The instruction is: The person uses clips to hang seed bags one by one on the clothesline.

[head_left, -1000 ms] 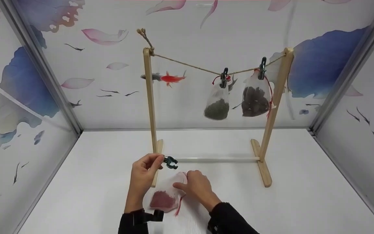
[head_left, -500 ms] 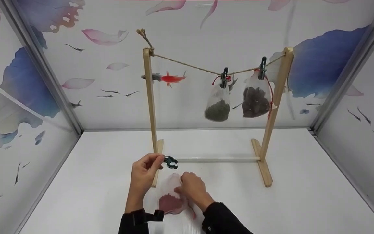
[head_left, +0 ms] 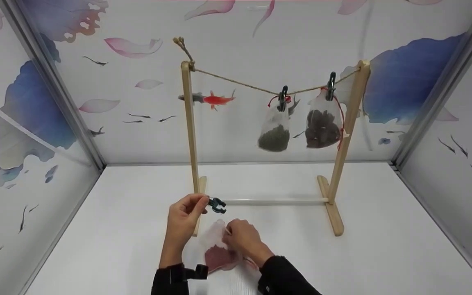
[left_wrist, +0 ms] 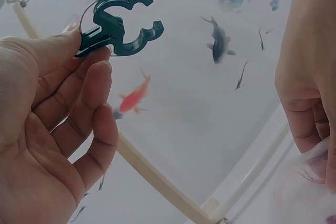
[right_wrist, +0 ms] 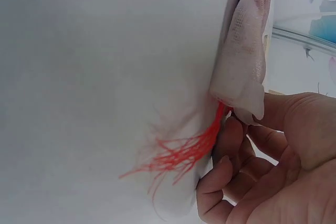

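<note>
My left hand (head_left: 182,221) pinches the handle end of a dark green plastic clip (left_wrist: 111,27) between thumb and fingers. In the left wrist view the clip's mouth gapes wide with nothing in it. Just below and to the right, a white mesh drawstring bag (head_left: 220,257) with pinkish-red contents lies on the table. My right hand (head_left: 245,239) grips the bag's side near its upper part. Up close in the right wrist view, thumb and fingers pinch the white fabric where a red string tassel (right_wrist: 191,148) comes out; some fingertips are hidden behind the cloth.
Behind the hands stands a wooden frame (head_left: 336,164) with a sagging rope (head_left: 236,81) between its posts. Clips hold two bags on the rope, one with green contents (head_left: 274,140), one with dark lumps (head_left: 322,129). A pale crossbar (head_left: 277,202) runs low between the feet. Patterned panels surround the table.
The right hand has shifted slightly left and down. The pink bag has slid right and turned more upright, its tassel swinging down to the right. The left hand and clip have barely moved.
</note>
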Demonstrator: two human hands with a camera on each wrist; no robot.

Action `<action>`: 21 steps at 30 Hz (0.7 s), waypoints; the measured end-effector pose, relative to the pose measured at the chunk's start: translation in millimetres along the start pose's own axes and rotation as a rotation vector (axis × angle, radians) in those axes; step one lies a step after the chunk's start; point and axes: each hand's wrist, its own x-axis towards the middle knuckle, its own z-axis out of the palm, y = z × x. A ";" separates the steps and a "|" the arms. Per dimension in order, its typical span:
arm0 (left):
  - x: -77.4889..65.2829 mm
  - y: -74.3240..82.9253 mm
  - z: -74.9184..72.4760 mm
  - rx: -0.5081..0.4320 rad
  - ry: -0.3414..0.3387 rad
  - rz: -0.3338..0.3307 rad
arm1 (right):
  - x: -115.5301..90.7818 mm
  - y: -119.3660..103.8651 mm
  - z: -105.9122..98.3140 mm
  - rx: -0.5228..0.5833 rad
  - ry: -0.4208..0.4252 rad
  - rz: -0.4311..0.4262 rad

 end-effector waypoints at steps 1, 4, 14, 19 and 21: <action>0.1 0.2 0.5 -0.001 0.000 -0.002 | 0.1 1.0 -0.2 0.004 -0.003 -0.002; 0.5 -0.4 1.4 -0.004 0.004 -0.003 | 0.8 3.4 -1.4 0.021 -0.019 -0.006; 1.7 7.5 -0.4 0.009 0.041 0.006 | 6.8 -1.4 -15.7 0.112 -0.040 -0.070; 12.2 23.2 -3.2 0.043 0.051 0.042 | 9.9 -11.9 -31.4 0.146 0.021 -0.191; 18.2 33.3 -4.1 0.069 0.047 0.064 | 11.5 -19.2 -41.6 0.149 0.036 -0.215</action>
